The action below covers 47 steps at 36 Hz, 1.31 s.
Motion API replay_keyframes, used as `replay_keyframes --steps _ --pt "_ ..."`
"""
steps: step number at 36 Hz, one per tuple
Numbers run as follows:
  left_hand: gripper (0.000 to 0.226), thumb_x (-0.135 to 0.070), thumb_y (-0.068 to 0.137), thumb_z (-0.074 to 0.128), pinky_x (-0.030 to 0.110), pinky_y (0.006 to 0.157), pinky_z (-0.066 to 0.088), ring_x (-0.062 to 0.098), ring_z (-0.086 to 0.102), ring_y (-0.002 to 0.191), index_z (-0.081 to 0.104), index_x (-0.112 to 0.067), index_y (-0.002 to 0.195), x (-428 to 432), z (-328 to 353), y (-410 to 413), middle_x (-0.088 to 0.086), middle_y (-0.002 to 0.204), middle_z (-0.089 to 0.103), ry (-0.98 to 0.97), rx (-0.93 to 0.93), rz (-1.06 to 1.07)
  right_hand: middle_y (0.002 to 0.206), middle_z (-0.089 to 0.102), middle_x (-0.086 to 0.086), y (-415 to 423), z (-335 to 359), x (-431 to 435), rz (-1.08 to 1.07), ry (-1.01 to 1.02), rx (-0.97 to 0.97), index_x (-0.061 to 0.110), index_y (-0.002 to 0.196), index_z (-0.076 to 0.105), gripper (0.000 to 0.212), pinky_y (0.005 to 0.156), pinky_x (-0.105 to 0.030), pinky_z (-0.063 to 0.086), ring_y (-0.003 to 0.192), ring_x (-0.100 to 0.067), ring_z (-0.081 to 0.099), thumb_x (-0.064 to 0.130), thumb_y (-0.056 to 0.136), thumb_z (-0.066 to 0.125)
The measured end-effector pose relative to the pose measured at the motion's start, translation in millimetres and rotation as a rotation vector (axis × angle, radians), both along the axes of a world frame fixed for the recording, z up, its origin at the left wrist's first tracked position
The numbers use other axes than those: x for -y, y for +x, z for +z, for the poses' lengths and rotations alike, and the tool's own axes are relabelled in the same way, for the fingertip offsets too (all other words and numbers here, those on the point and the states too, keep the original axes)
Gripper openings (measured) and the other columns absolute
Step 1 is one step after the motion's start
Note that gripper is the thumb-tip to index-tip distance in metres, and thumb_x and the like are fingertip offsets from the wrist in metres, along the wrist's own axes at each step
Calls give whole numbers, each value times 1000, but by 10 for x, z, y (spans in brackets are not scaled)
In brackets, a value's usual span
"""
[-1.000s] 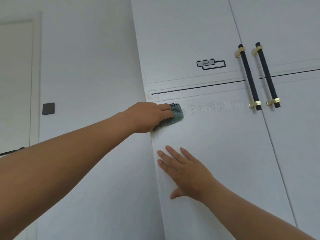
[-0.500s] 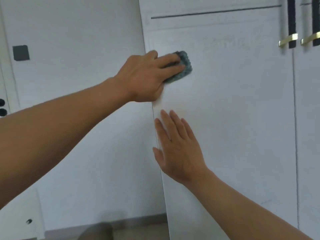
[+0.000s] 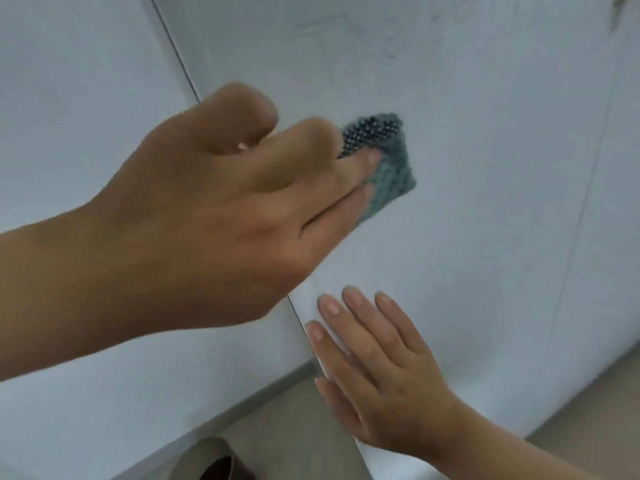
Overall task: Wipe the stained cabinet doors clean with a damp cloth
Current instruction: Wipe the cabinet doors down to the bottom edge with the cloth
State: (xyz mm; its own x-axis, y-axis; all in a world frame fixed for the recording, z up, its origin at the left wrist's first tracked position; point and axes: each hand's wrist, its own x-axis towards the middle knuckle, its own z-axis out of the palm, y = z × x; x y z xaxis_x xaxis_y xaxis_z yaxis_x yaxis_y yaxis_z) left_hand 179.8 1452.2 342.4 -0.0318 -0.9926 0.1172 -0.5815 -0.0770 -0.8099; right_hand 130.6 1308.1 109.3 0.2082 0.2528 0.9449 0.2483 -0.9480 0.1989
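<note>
A folded teal cloth (image 3: 384, 161) lies against the white cabinet door (image 3: 485, 202), near the door's left edge. My left hand (image 3: 221, 216) holds it there, fingers pressing the cloth onto the panel and thumb curled back. Most of the cloth is hidden under those fingers. Lower down, my right hand (image 3: 377, 375) rests flat on the same door with straight, spread fingers, holding nothing. Faint smears show on the door above the cloth.
A white wall (image 3: 86, 81) meets the cabinet on the left, with a grey skirting board (image 3: 263, 396) at the floor. A dark round object (image 3: 214, 462) sits on the floor at the bottom. A second door's seam (image 3: 585, 202) runs down the right.
My left hand has slid the cloth down the door and my view has dropped with it. The handles have left the view. My right hand has stayed flat on the panel.
</note>
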Motion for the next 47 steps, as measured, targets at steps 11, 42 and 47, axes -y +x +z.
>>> replay_keyframes --steps 11,42,47 --pt "44 -29 100 48 60 120 26 35 46 145 66 -4 131 -66 -421 74 17 143 62 -188 391 -144 161 34 -13 -130 72 -80 -111 28 -79 9 152 41 66 117 -54 37 152 -31 29 31 93 61" --pt "48 -23 89 46 63 125 -1 35 39 150 70 -3 126 -72 -1183 -121 16 143 61 -133 431 -187 159 40 -12 -35 -1708 -672 -279 501 -27 6 146 49 71 111 -50 43 148 -27 39 12 83 81" --pt "45 -18 91 44 65 124 8 34 36 152 68 3 123 49 -1101 -110 18 147 58 -94 478 -210 162 34 -11 -38 -1718 -622 -272 469 -36 6 151 43 69 116 -50 36 151 -26 32 18 90 74"
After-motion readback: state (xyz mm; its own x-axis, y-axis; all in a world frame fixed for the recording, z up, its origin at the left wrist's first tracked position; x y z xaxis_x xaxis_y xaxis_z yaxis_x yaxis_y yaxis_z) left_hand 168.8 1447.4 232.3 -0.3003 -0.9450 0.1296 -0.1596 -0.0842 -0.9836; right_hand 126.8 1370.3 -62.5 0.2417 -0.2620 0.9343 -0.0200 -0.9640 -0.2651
